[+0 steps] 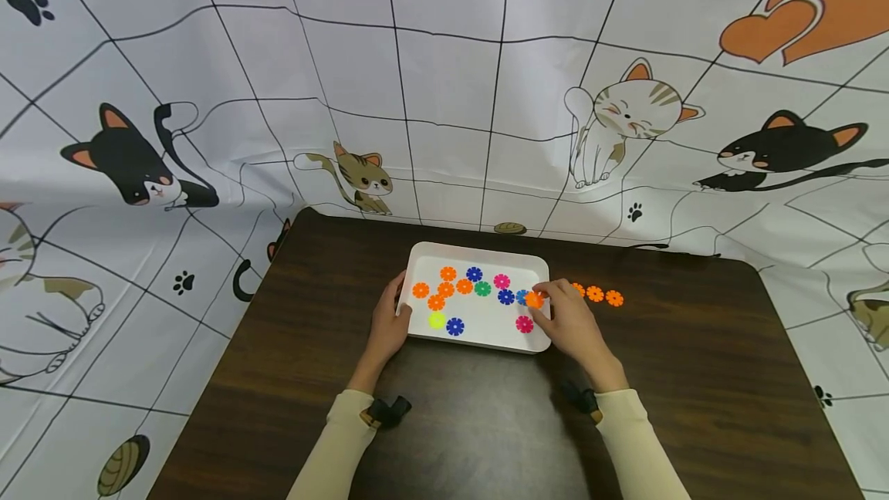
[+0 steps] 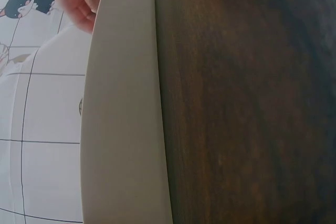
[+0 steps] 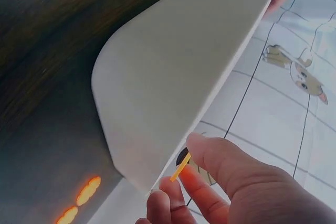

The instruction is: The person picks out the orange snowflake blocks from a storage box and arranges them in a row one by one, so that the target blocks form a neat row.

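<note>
A white tray point(image 1: 486, 337) lies on the table with several notched, flower-shaped plastic discs in it. My left hand point(image 1: 390, 322) grips the tray's left edge, thumb at the rim. Over the tray's right side, my right hand point(image 1: 571, 324) pinches an orange disc point(image 1: 533, 299) between thumb and finger; it shows edge-on in the right wrist view point(image 3: 181, 167). That disc partly covers a light blue disc point(image 1: 522, 297). Below it in the tray is a pink disc point(image 1: 524, 324). The left wrist view shows the tray's outer wall point(image 2: 121, 103) and the right hand's fingers point(image 2: 79, 11).
Three orange discs point(image 1: 595, 294) line up on the dark wooden table point(image 1: 694, 376) right of the tray, the nearest partly behind the right hand. Several orange discs point(image 1: 446, 289), a yellow disc point(image 1: 437, 320) and a green disc point(image 1: 482, 288) lie in the tray. A cat-print sheet point(image 1: 451, 83) hangs behind.
</note>
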The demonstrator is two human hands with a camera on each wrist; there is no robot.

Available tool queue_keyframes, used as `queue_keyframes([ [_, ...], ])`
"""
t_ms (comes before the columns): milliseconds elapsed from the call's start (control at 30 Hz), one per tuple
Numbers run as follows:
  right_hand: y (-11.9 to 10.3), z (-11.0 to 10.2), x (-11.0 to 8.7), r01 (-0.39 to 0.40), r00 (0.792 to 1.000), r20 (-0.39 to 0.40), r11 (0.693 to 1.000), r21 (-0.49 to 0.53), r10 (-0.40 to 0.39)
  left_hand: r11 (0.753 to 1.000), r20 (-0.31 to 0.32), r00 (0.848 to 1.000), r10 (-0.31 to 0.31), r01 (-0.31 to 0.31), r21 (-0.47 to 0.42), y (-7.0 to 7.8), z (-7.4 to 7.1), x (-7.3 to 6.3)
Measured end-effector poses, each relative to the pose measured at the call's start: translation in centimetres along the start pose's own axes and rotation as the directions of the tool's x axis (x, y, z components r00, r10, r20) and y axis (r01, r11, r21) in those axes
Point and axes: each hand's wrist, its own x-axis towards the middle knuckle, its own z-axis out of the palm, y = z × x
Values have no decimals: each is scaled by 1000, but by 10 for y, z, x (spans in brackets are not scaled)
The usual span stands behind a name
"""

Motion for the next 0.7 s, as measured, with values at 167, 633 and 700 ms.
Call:
queue_keyframes([
  [167, 10, -3, -2, -24, 1000, -6, 1000, 10, 24, 1000, 7, 1000, -14, 14, -2, -1, 0, 1],
  [633, 37, -14, -11, -69, 997, -23, 997, 44, 70, 1000, -5, 1000, 6, -6, 13, -2, 0, 1],
  [700, 41, -16, -12, -85, 996, -16, 995, 49, 86, 1000, -5, 1000, 7, -7, 8, -2, 0, 1],
])
